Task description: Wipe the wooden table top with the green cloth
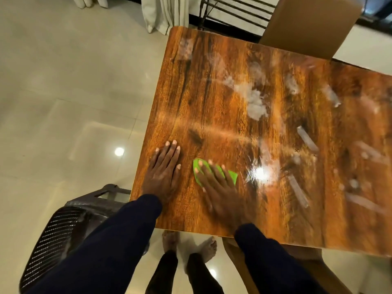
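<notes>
- The small bright green cloth (231, 176) lies flat on the glossy wooden table top (212, 92), in the lower middle of the frame, close to the table's near edge.
- The right hand (220, 194) lies palm down on the cloth and covers most of it. Its fingers are straight and spread, pressing rather than curling round the fabric. Green shows only past the fingertips on the upper left and beside the hand on the right. The hand looks slightly blurred.
- The left hand (163, 172) rests flat on bare wood just to the left of the cloth, apart from it. Its fingers are straight and close together, and it holds nothing.
- Both arms wear dark navy sleeves (118, 240) that enter from the bottom of the frame.
- Whitish smears and streaks (254, 102) spread over the upper middle and right of the table top, well away from the cloth.
- A bright glare spot (261, 172) shines on the wood just right of the cloth.
- Two bare feet (169, 240) stand on the floor below the table's near edge.
- A dark mesh-backed chair (57, 236) sits at the lower left, beside the table's corner.
- A tan chair back (307, 24) stands against the far edge, at the upper right.
- Pale curtains (165, 11) hang at the top centre, above the glossy cream tiled floor (53, 92) that fills the left of the frame.
</notes>
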